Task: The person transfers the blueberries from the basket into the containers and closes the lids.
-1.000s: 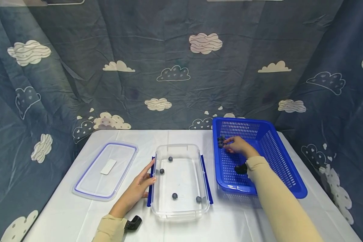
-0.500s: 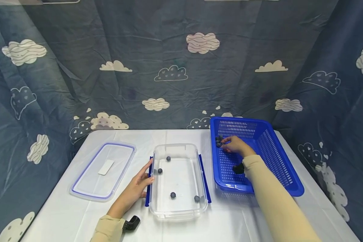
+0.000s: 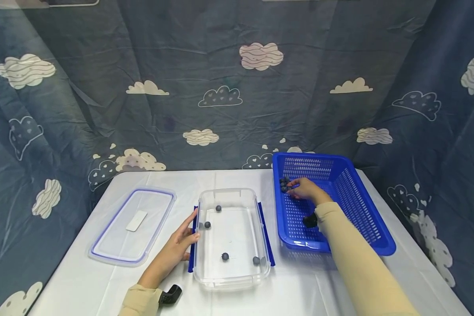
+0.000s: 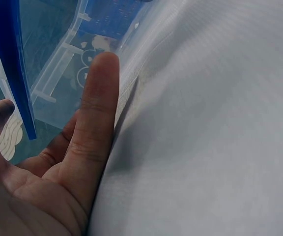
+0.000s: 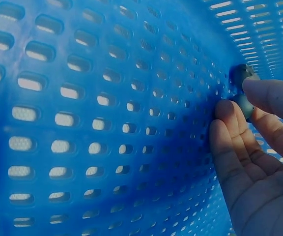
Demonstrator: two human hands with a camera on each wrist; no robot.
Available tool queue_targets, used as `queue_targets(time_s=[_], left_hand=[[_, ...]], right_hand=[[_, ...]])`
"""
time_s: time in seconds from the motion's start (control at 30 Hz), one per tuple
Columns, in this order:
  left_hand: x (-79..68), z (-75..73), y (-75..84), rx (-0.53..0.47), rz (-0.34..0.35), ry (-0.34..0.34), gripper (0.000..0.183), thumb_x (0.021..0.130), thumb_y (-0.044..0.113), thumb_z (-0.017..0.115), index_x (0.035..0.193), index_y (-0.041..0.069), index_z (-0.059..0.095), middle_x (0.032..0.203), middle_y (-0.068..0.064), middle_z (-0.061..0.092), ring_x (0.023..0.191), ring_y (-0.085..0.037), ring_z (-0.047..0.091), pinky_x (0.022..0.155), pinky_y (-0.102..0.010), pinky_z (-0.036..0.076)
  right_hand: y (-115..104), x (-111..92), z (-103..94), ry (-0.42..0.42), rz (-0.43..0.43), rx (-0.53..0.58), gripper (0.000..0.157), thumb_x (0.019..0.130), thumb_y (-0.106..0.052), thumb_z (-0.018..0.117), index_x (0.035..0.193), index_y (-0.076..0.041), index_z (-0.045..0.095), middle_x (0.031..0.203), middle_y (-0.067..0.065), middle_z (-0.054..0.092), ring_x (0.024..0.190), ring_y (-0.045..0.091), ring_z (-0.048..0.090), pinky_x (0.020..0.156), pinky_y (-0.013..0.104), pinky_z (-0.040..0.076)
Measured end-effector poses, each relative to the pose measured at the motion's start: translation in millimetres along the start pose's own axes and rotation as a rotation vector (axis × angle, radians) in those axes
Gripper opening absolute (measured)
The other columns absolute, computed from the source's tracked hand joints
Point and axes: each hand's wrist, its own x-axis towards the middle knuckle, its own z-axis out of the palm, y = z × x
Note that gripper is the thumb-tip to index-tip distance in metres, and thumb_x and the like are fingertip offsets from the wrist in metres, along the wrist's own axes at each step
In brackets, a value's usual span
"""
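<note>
My left hand [image 3: 171, 252] rests against the left side of a clear plastic container [image 3: 231, 279], fingers fairly straight beside its blue latch [image 4: 14, 59]. Several blueberries [image 3: 225, 256] lie spread over the container's floor. On the right, my right hand [image 3: 306, 191] reaches into a blue plastic basket [image 3: 341, 250]. Its fingertips are at a small cluster of blueberries [image 3: 283, 184] by the basket's left wall. Seen from the right wrist, one blueberry [image 5: 242, 105] sits between my thumb and curled fingers, and another blueberry [image 5: 240, 76] lies just beyond.
A clear lid [image 3: 118, 250] with a blue seal and a white tab [image 3: 136, 220] lies flat on the white-covered table [image 3: 205, 303], left of the container. Behind the table hangs a dark cloud-patterned curtain [image 3: 221, 48]. The basket's raised walls surround my right hand.
The whole head view has shifted slightly, so everything appears a little further left. My right hand stays at the blueberry cluster with small finger movements. The left hand keeps its place on the container.
</note>
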Motion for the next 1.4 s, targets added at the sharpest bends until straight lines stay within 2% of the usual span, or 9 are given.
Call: queue_targets(time_s=[0.3,0.63,0.93,1.17,1.4], left_hand=[[0.8,-2.6,1.5,0.009,0.009,0.005,0.073,0.112,0.026,0.058,0.172,0.042,0.020,0.134,-0.028,0.049,0.101,-0.023,0.064,0.076,-0.040,0.065],[-3.8,-1.7,1.6,0.033,-0.003,0.016,0.073,0.112,0.028,0.057,0.172,0.042,0.020,0.139,-0.031,0.047,0.103,-0.025,0.063,0.077,-0.040,0.065],[-3.0,1.0,1.8,0.034,0.003,0.020,0.073,0.111,0.029,0.058,0.172,0.043,0.020,0.139,-0.030,0.047,0.103,-0.026,0.063,0.077,-0.041,0.065],[-2.5,2.6,1.0,0.016,-0.004,0.017,0.073,0.111,0.031,0.059,0.172,0.043,0.020,0.138,-0.029,0.048,0.103,-0.025,0.064,0.078,-0.042,0.065],[-2.1,1.7,2.0,0.032,-0.001,0.024,0.073,0.111,0.032,0.058,0.172,0.043,0.020,0.138,-0.029,0.048,0.101,-0.024,0.063,0.077,-0.040,0.064]], right_hand=[[-2.0,1.4,-1.0,-0.010,0.001,-0.005,0.044,0.101,-0.007,0.069,0.139,0.011,0.059,0.095,0.005,0.063,0.071,0.006,0.057,0.066,0.018,0.050],[6.0,11.0,4.8,-0.016,0.004,-0.032,0.043,0.101,-0.010,0.070,0.138,0.008,0.061,0.098,0.007,0.064,0.074,0.008,0.058,0.070,0.020,0.049],[5.4,5.4,3.5,0.002,-0.027,-0.025,0.041,0.099,-0.007,0.071,0.136,0.010,0.062,0.103,0.011,0.066,0.072,0.007,0.058,0.067,0.018,0.049],[6.1,2.5,-0.5,-0.031,-0.079,-0.021,0.033,0.098,-0.004,0.070,0.127,0.012,0.064,0.084,0.000,0.061,0.068,0.008,0.054,0.066,0.021,0.046],[0.0,-2.6,-7.7,-0.065,-0.090,0.017,0.028,0.103,-0.001,0.063,0.126,0.014,0.063,0.085,0.005,0.063,0.068,0.011,0.055,0.064,0.023,0.048]])
